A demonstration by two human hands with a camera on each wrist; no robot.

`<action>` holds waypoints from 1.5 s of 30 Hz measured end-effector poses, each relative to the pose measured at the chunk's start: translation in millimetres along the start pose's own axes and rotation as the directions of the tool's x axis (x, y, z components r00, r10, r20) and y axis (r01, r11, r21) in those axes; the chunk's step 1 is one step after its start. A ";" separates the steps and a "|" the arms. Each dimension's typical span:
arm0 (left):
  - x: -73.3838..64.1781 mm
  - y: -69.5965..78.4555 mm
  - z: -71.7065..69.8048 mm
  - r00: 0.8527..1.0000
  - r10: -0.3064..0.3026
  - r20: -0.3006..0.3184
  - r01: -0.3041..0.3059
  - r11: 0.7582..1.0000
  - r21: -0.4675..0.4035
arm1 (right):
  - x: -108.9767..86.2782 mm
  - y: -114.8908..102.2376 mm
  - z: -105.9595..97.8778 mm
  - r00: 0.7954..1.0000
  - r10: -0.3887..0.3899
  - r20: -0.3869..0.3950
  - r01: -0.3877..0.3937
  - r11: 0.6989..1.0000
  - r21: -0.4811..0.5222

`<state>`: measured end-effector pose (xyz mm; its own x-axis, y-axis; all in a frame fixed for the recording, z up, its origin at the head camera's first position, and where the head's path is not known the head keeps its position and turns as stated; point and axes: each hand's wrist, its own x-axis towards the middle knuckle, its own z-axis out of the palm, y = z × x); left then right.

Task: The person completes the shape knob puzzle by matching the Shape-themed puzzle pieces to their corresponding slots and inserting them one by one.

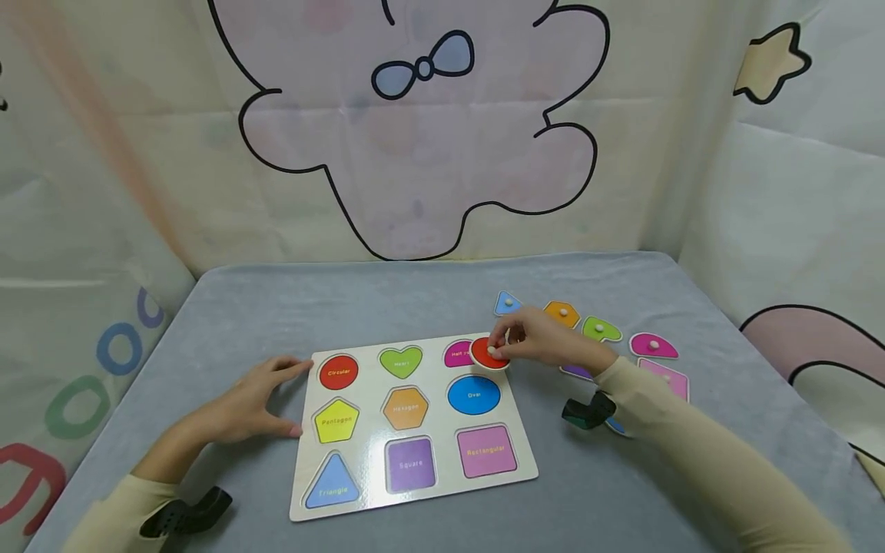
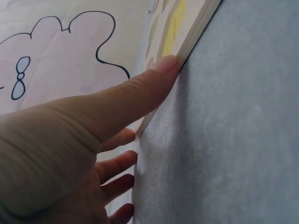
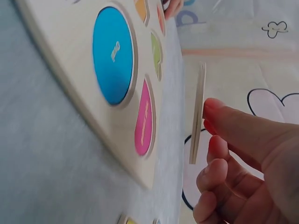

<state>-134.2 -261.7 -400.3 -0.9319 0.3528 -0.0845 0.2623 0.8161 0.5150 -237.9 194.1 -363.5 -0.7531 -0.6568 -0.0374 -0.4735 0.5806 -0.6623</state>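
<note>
My right hand (image 1: 546, 338) pinches a red circle puzzle piece (image 1: 481, 353) by its knob, over the top right corner of a white shape puzzle board (image 1: 369, 380). In the right wrist view the circle piece (image 3: 197, 116) is seen edge-on, raised above the board. My left hand (image 1: 242, 403) lies at the board's left edge with fingers spread. Its thumb (image 2: 159, 77) touches that edge in the left wrist view. Printed recesses on the board include a red circular one (image 1: 339, 372) at top left and a blue oval one (image 1: 473, 395).
Several loose knobbed pieces lie right of the board: a blue triangle (image 1: 507, 303), an orange hexagon (image 1: 561, 313), a green heart (image 1: 601, 329), a magenta half circle (image 1: 653, 346) and a pink rectangle (image 1: 667, 376). My right forearm partly covers others. Grey cloth (image 1: 242, 307) covers the table.
</note>
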 end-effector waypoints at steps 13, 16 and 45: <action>0.5 -2.6 -2.7 0.999 0.044 0.020 -0.044 0.999 0.013 | 33.5 -31.6 18.9 0.999 -0.034 0.020 0.033 0.999 0.041; 1.3 -2.3 -2.3 0.998 0.050 0.022 -0.051 0.999 0.012 | 41.8 -38.0 23.5 0.999 -0.035 0.016 0.034 0.998 0.046; 3.4 -8.4 1.5 0.998 0.069 0.015 -0.069 0.997 0.040 | 120.7 -88.5 90.7 0.998 -0.052 0.039 0.049 0.996 0.079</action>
<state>-139.2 -266.6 -406.2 -0.9079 0.4146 -0.0613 0.3360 0.8075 0.4847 -245.5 19.8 -377.3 -0.7091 -0.7044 -0.0318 -0.4722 0.5079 -0.7205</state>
